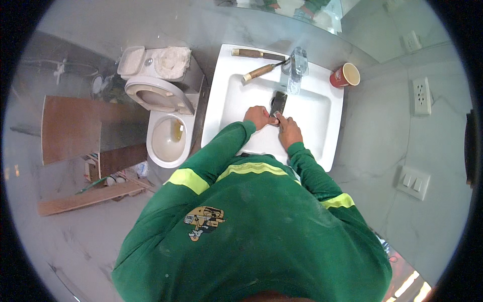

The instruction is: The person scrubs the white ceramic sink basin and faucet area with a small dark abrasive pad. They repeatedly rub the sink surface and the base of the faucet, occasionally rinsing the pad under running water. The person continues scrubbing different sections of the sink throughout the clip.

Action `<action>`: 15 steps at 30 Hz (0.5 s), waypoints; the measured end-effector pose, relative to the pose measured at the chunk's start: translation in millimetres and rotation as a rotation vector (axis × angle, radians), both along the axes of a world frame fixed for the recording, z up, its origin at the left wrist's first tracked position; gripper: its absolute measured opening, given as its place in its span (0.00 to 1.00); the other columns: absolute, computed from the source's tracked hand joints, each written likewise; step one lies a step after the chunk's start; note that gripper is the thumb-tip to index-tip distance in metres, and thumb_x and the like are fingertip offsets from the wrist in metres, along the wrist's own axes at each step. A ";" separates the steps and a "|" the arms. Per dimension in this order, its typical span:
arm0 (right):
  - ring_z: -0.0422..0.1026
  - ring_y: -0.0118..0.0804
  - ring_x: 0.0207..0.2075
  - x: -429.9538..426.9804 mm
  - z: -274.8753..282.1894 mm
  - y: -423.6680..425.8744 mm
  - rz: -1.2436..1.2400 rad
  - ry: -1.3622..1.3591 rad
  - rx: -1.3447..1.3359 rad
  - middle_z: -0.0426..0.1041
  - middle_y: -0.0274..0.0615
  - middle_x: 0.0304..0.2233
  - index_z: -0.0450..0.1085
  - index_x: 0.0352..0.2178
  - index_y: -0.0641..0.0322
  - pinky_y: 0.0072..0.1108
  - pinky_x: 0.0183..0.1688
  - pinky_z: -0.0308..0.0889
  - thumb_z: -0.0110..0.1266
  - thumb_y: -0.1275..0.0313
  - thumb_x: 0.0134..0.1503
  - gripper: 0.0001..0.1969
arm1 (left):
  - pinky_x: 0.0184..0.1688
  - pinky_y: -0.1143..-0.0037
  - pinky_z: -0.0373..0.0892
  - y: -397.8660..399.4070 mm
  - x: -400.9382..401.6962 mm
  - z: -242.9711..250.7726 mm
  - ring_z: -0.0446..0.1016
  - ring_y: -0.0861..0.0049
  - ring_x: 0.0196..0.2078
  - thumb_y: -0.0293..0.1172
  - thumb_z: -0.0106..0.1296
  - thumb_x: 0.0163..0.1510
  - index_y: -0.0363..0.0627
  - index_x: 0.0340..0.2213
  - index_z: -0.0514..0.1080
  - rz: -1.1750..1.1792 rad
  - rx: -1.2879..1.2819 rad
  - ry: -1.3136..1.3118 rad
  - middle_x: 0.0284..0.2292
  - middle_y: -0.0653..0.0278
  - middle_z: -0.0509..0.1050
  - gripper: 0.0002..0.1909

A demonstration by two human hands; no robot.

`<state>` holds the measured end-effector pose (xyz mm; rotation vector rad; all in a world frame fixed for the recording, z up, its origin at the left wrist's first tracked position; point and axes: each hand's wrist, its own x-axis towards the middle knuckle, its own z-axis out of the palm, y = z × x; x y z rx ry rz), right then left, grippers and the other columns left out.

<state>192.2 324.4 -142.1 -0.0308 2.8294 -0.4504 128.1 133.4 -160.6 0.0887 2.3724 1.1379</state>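
Note:
A dark rectangular block [279, 101], which looks like a sharpening stone, lies in the white washbasin [311, 113]. My left hand [257, 116] comes in from the left, its fingers bent at the block's near end. From the right, my right hand [290, 132] reaches the same spot with its index finger extended. Between the fingertips of both hands is a small shiny metal piece [276, 113], pressed flat against the block. Its full shape is hidden by the fingers. Behind the block lie a wooden-handled chisel [260, 72] and a second wooden-handled tool [249, 53] on the basin's back rim.
A clear-looking faucet [296, 70] rises at the back of the basin. The red paper cup [345, 75] stands on its back right corner. To the left is a toilet [169, 139] with its seat raised. Wooden boards [94, 196] lie on the floor at left.

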 end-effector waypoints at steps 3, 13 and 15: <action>0.76 0.59 0.45 -25.2 9.9 5.9 -0.041 0.104 -0.025 0.74 0.55 0.43 0.67 0.63 0.42 0.48 0.46 0.72 0.48 0.71 0.66 0.24 | 0.40 0.66 0.77 -0.8 -6.3 2.1 0.82 0.62 0.30 0.61 0.75 0.36 0.40 0.27 0.80 0.003 0.015 0.009 0.26 0.53 0.82 0.33; 0.77 0.59 0.44 -5.8 3.3 2.8 -0.092 0.041 0.042 0.74 0.57 0.43 0.63 0.66 0.44 0.50 0.47 0.72 0.50 0.71 0.64 0.28 | 0.40 0.68 0.76 4.2 -6.1 14.2 0.81 0.66 0.31 0.62 0.75 0.38 0.42 0.25 0.79 -0.023 -0.060 -0.051 0.27 0.56 0.82 0.32; 0.77 0.59 0.44 -39.8 6.6 9.8 -0.136 0.118 0.064 0.74 0.56 0.42 0.63 0.66 0.45 0.47 0.45 0.74 0.50 0.72 0.64 0.28 | 0.40 0.68 0.76 6.5 -7.0 9.0 0.81 0.66 0.31 0.61 0.75 0.38 0.42 0.24 0.78 -0.033 -0.046 -0.065 0.26 0.56 0.82 0.31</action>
